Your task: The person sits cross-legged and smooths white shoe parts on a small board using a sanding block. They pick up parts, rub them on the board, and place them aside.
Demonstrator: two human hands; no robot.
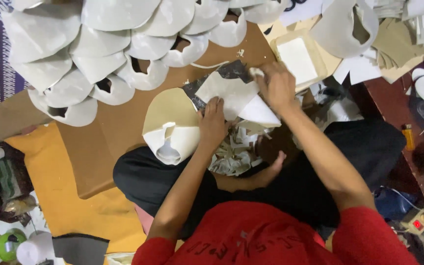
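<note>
The left hand presses flat on a white cut sheet piece lying on the brown surface. Just right of it, the right hand pinches a small white wad against the sheet; its fingertips are blurred. Scraps below the hands are partly hidden.

brown board, orange mat, dim floor

No packages, labels, signs or screens clearly visible.
</note>
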